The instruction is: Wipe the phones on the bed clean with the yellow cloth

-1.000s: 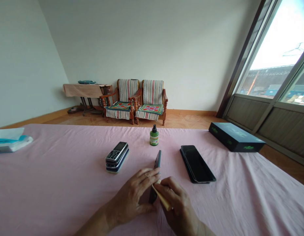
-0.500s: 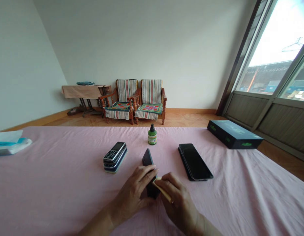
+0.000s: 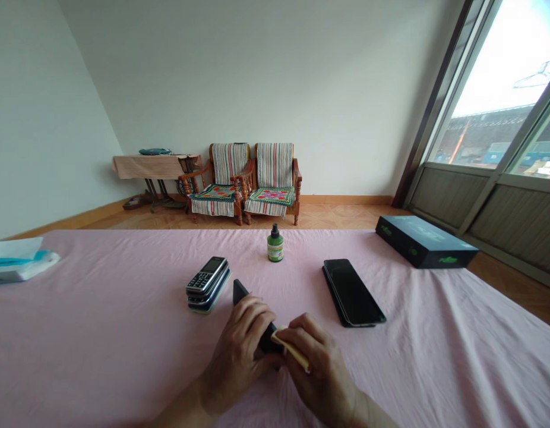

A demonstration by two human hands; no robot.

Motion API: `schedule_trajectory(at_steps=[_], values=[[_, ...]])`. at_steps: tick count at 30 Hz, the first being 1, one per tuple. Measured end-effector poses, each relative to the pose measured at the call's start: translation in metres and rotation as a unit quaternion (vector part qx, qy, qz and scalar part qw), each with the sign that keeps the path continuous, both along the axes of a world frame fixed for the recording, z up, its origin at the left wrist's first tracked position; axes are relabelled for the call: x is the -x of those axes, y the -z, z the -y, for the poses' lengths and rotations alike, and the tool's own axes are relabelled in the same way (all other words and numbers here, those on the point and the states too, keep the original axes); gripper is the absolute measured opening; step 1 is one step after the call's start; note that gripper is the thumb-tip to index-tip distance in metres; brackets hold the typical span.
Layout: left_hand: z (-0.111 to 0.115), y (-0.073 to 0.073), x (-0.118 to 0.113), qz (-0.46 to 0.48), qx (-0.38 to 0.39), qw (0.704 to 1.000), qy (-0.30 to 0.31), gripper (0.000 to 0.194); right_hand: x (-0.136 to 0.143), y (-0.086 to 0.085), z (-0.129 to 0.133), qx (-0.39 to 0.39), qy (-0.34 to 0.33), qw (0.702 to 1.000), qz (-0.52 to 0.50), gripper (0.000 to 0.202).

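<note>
My left hand point(image 3: 243, 339) is closed around a dark phone point(image 3: 240, 290), tilted on its edge just above the pink cloth. Much of the phone is hidden behind the fingers. In my right hand point(image 3: 322, 362) is a folded yellowish cloth point(image 3: 293, 349), pressed against the phone's near end. To the left lies a stack of phones point(image 3: 208, 285) with a silver-and-black keypad phone on top. Two flat black smartphones point(image 3: 353, 292) lie one on the other at the right. A green spray bottle point(image 3: 275, 245) with a black top stands beyond my hands.
A black box point(image 3: 426, 241) with green lettering sits at the right far corner of the pink tablecloth point(image 3: 123, 356). At the left edge lies a white and blue tissue packet point(image 3: 21, 261). Two wooden armchairs point(image 3: 243, 184) stand by the wall.
My left hand has swung the phone's far end to the left and lowered it somewhat. The yellowish cloth in my right hand has shifted slightly left, staying against the phone.
</note>
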State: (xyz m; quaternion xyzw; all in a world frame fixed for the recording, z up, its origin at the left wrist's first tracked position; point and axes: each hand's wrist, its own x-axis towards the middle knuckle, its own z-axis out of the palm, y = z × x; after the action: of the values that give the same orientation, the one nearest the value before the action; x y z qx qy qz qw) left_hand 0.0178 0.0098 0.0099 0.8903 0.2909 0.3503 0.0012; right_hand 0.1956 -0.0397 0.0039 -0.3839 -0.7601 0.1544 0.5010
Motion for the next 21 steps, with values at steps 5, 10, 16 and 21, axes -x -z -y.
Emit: schedule_trajectory(at_steps=[5,10,16,21], values=[[0.005,0.003,0.001,-0.012,-0.031,0.999,-0.039,0.039,0.001,0.002,-0.001,0.003,0.009,1.0,-0.008,0.019],[0.002,0.005,0.003,-0.02,-0.052,0.996,-0.064,0.037,0.001,0.005,-0.003,0.008,0.02,1.0,-0.011,0.023],[-0.001,0.006,0.005,0.035,-0.037,0.993,-0.11,0.025,0.002,0.009,-0.009,0.035,0.068,0.997,-0.005,0.025],[0.0,0.006,0.011,0.073,-0.059,0.988,-0.124,0.017,0.001,0.008,-0.012,0.076,0.1,0.991,-0.045,0.022]])
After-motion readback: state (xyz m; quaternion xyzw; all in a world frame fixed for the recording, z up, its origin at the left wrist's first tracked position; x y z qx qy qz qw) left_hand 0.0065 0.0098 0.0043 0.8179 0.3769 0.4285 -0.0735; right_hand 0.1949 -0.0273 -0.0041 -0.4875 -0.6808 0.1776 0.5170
